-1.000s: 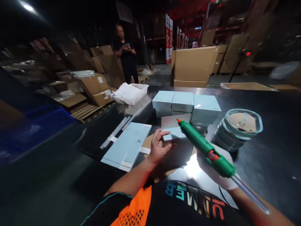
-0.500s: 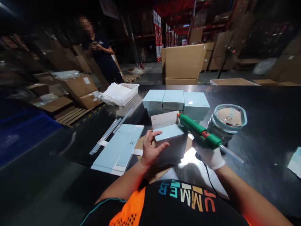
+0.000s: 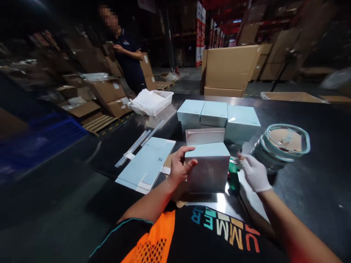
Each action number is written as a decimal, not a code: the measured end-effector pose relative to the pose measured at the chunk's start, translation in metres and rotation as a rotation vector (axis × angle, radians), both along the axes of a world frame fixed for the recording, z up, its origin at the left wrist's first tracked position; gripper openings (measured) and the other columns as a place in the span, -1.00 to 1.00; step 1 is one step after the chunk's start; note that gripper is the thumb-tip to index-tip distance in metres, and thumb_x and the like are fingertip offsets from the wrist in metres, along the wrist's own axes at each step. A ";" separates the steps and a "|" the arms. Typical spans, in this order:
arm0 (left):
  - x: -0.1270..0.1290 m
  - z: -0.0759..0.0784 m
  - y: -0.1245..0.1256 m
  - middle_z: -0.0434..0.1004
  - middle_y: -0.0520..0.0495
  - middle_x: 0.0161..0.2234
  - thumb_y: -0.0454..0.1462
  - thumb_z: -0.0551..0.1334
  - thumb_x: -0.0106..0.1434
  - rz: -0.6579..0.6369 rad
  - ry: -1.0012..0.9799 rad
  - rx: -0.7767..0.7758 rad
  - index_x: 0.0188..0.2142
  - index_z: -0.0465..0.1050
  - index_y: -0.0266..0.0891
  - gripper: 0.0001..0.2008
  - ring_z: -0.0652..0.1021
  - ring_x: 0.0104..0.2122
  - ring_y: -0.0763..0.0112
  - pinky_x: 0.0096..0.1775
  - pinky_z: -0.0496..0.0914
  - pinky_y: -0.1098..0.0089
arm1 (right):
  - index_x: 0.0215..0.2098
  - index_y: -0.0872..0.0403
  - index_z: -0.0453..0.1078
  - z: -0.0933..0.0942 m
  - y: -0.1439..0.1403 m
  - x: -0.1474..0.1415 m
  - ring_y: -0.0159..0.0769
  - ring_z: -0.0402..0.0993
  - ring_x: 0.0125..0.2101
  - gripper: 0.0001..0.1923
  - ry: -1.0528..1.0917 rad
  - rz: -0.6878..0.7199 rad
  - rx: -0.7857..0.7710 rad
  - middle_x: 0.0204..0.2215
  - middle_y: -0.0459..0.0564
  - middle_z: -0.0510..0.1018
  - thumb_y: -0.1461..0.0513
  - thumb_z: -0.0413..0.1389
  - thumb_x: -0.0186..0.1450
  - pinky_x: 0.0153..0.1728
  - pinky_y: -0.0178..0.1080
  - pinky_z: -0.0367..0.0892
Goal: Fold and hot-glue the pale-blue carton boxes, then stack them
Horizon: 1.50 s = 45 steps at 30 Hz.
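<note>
My bare left hand point(image 3: 179, 167) grips the left side of a pale blue box point(image 3: 208, 168) that stands on the dark table point(image 3: 315, 190) in front of me, its lid flap point(image 3: 205, 136) raised at the back. My gloved right hand point(image 3: 255, 174) hovers at the box's right side with its fingers spread. A green glue gun point(image 3: 233, 176) stands on the table between that hand and the box, partly hidden by the box. The fingertips are right beside the gun but do not close around it.
Several finished pale blue boxes point(image 3: 216, 114) are stacked behind. Flat box blanks point(image 3: 145, 165) and clear glue sticks point(image 3: 137, 143) lie left. A round glass-like stack point(image 3: 282, 145) stands right. A white basket point(image 3: 152, 102), big cartons point(image 3: 227, 69) and a standing person point(image 3: 128, 62) are further back.
My right hand brought the glue gun down from above the box, set it beside the box and let go. The left hand has kept hold of the box, now turned more upright.
</note>
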<state>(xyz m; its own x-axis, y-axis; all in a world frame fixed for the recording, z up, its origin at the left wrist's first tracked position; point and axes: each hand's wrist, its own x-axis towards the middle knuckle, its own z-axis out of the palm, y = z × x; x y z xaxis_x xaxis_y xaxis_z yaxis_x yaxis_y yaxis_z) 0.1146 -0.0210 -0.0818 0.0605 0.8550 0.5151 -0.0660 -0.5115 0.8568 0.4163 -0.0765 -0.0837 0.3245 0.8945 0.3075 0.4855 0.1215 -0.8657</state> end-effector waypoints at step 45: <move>0.001 0.108 0.177 0.73 -0.20 -0.08 0.12 0.50 0.32 0.114 -0.052 -0.173 0.02 0.58 -0.25 -0.46 0.71 -0.17 0.17 -0.19 0.68 0.22 | 0.44 -0.09 0.42 -0.007 -0.025 -0.014 0.05 0.70 0.20 -0.39 0.115 0.178 0.157 0.36 0.20 0.59 -0.06 0.26 0.51 0.27 0.14 0.61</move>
